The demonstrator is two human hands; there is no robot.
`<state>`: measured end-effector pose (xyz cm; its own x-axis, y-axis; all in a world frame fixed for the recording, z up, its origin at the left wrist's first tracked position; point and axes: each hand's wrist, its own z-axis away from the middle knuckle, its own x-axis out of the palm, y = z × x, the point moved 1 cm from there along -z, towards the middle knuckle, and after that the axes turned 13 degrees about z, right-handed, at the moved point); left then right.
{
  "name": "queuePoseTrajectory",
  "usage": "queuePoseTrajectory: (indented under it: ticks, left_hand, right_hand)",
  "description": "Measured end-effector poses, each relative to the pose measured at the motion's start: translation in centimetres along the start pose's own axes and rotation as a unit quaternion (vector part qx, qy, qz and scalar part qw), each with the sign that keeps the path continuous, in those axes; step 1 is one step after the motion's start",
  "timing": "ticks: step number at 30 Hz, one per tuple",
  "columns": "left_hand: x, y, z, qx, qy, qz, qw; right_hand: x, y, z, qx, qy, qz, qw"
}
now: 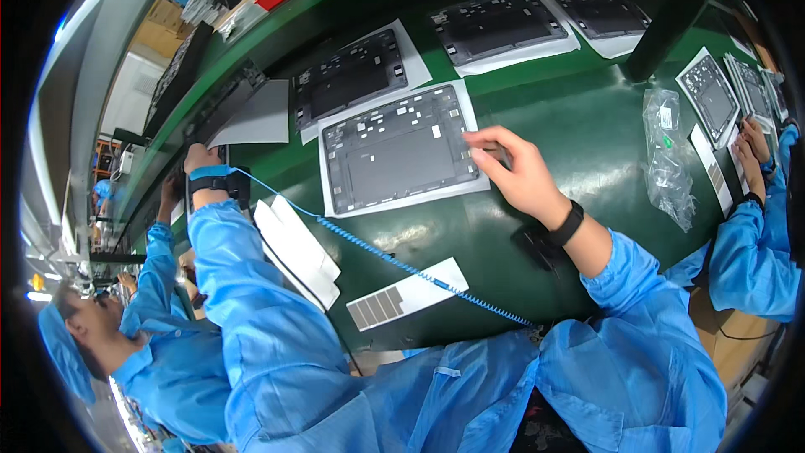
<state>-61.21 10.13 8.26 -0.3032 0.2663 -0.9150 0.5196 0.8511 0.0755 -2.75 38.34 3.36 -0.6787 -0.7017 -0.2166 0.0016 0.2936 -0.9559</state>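
A grey tablet back panel (394, 151) lies on a white sheet (335, 205) on the green bench in front of me. My right hand (520, 172), with a black band on the wrist, pinches the panel's right edge between thumb and fingers. My left hand (201, 159) reaches far left to the corner of a raised grey sheet (251, 113) and grips it; its fingers are mostly hidden. A blue wrist strap with a coiled blue cord (394, 260) runs from my left wrist across the bench.
More dark panels (348, 75) (495, 25) (599, 13) lie on white sheets behind. A white strip with grey pads (407, 294), stacked white sheets (298, 252) and clear bags (667, 155) lie near. Co-workers in blue sit at left (159, 352) and right (755, 226).
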Motion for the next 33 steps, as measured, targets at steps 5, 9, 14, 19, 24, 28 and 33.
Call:
queuePoseTrajectory:
  ticks: [5, 9, 14, 19, 24, 28, 33]
  left_hand:
    - [-2.5, 0.6, 5.7, 0.042, 0.211, 0.363, 0.907]
    - [-11.7, 12.7, 14.7, -0.221, 0.163, 0.745, 0.608]
    - [-17.4, 19.4, 23.9, -0.158, 0.084, 0.801, 0.571]
    - [-22.8, 30.1, 32.4, -0.060, -0.005, 0.827, 0.559]
    - [-24.5, 40.7, 37.9, -0.040, -0.215, 0.894, 0.391]
    - [-24.6, 45.2, 39.2, -0.101, -0.384, 0.891, 0.222]
    - [-20.2, 46.3, 38.7, -0.101, -0.467, 0.839, 0.262]
  right_hand:
    - [5.3, -1.8, -3.7, -0.039, -0.060, -0.105, 0.992]
    - [7.2, -2.6, -3.3, 0.077, -0.107, -0.242, 0.961]
    - [8.1, -3.1, -1.5, 0.199, -0.149, -0.394, 0.885]
    - [0.9, -3.6, 3.7, 0.026, -0.168, -0.691, 0.702]
    - [-7.2, -0.9, 14.2, -0.013, -0.157, -0.694, 0.702]
    - [-8.8, -2.0, 14.7, 0.011, -0.077, -0.635, 0.769]
    - [-14.1, -2.5, 20.9, 0.030, 0.056, -0.548, 0.834]
